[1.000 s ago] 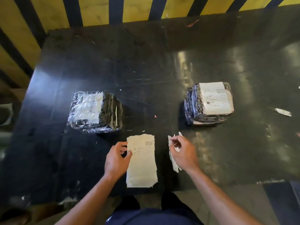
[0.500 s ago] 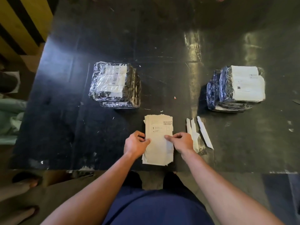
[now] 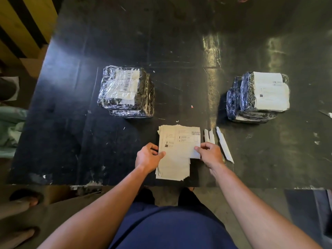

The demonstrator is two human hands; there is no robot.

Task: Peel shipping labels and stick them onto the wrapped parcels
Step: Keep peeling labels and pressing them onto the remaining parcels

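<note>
A stack of shipping label sheets [image 3: 175,159] lies near the front edge of the black table [image 3: 71,123]. My left hand [image 3: 148,156] holds the stack's left edge, thumb on top. My right hand [image 3: 210,153] pinches the right edge of the top label [image 3: 186,141], which is lifted and shifted to the right of the stack. A pile of wrapped parcels [image 3: 125,91] sits behind the stack on the left, a barcoded label under its clear film. A second pile of wrapped parcels [image 3: 258,97] at the right carries a white label on top.
Several peeled backing strips [image 3: 222,142] lie just right of my right hand. A small scrap [image 3: 326,113] sits at the table's right edge. A yellow and black striped wall [image 3: 23,24] rises at the far left. Another person's feet [image 3: 23,200] stand at the lower left.
My right hand left the backing strips, moved to the stack and took the top label's right edge, pulling it rightwards. The head camera tilted down and closer.
</note>
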